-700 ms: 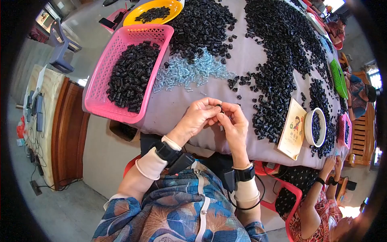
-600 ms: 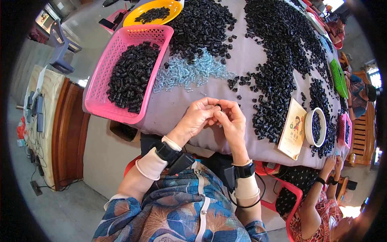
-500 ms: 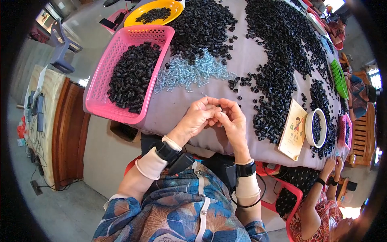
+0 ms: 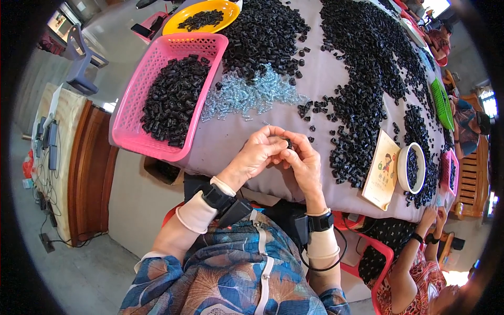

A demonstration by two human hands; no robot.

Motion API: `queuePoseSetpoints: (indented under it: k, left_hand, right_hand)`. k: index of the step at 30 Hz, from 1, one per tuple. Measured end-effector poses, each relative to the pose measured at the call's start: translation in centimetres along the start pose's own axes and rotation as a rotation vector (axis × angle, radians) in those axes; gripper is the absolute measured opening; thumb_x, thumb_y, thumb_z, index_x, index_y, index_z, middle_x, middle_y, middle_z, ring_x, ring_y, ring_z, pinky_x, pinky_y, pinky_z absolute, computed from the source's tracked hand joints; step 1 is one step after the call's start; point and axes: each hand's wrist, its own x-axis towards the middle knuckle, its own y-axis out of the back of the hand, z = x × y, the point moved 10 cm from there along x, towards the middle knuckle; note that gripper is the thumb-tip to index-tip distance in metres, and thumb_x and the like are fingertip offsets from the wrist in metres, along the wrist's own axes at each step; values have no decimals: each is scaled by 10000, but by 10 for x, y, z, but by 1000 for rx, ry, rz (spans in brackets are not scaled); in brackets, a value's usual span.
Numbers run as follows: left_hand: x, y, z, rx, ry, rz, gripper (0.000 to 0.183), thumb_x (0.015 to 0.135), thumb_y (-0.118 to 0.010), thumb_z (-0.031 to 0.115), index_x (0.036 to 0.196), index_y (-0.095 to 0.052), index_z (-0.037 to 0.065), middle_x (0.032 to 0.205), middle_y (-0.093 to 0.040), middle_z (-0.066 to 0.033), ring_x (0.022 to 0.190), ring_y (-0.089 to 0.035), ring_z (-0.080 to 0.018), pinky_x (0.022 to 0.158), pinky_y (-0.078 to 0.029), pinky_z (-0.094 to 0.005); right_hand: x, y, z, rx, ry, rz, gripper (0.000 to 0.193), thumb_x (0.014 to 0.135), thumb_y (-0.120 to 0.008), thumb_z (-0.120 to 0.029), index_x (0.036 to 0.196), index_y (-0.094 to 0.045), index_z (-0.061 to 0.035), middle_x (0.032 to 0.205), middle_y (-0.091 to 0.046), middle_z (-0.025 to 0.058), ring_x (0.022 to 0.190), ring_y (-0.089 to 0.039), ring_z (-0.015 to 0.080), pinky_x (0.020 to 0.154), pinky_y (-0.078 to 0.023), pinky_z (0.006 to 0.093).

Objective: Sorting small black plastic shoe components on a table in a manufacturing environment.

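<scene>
Both hands were over the near side of the table (image 4: 220,149), fingertips meeting. Left hand (image 4: 259,151) had thumb and forefinger pinched on a small black part (image 4: 288,143). Right hand (image 4: 303,161) pinched the same part from the right. The part sat between the two sets of fingertips, mostly covered; couldn't tell its orientation. Other fingers curled in. Black strap units on both wrists.

Springs (image 4: 252,94), a clear-bluish heap, lay a bit farther out than the hands, slightly left. Far pile (image 4: 262,37) of black pieces was right behind the heap, touching it. Pink basket (image 4: 152,150) stood left of the springs, partly filled with black pieces. Yellow plate (image 4: 175,25) was at its far end, black bits on it.

Right pile (image 4: 362,115) ran from near the right hand out to the far side. Booklet (image 4: 379,181) lay at its near right; white bowl (image 4: 402,170) just right of that, dark pieces inside. Small pink basket (image 4: 454,184) farther right, green basket (image 4: 442,105) far right. Co-worker's hands (image 4: 434,215) were close together at the right table edge; couldn't tell what they held.
</scene>
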Motion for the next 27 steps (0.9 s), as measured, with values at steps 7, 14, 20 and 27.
queuePoseSetpoints:
  k: [7, 14, 20, 27]
  left_hand:
    - [-5, -7, -1, -5, 30, -58, 309, 844, -624, 104, 1100, -452, 72, 842, -592, -24, 655, -539, -82, 552, -420, -202]
    - [-3, -14, 0, 33, 40, -96, 338, 838, -631, 108, 1113, -441, 55, 850, -599, -45, 631, -535, -96, 542, -421, -210]
    - [-11, -6, 7, 16, -66, 9, 279, 856, -598, 94, 1093, -456, 55, 772, -568, -25, 595, -526, -95, 517, -419, -208]
    - [-63, -13, 122, 347, -453, 272, 178, 858, -583, 67, 1021, -515, 70, 730, -555, -6, 567, -479, -39, 459, -365, -157]
  right_hand:
    - [-2, 2, -1, -68, 53, -21, 214, 833, -606, -87, 1028, -600, 3, 990, -542, 22, 636, -488, 51, 540, -397, 180]
    - [-1, 1, -5, -57, 94, 13, 150, 856, -580, -112, 946, -590, 8, 986, -532, 24, 638, -504, 55, 544, -395, 174]
    - [-3, -11, 1, 107, -19, -3, 247, 845, -557, -55, 1088, -543, -11, 935, -549, 31, 642, -523, 59, 582, -431, 186]
    - [-11, 13, 14, 245, -10, 143, 224, 914, -518, -131, 1096, -549, -5, 885, -584, 36, 597, -492, 59, 536, -431, 197]
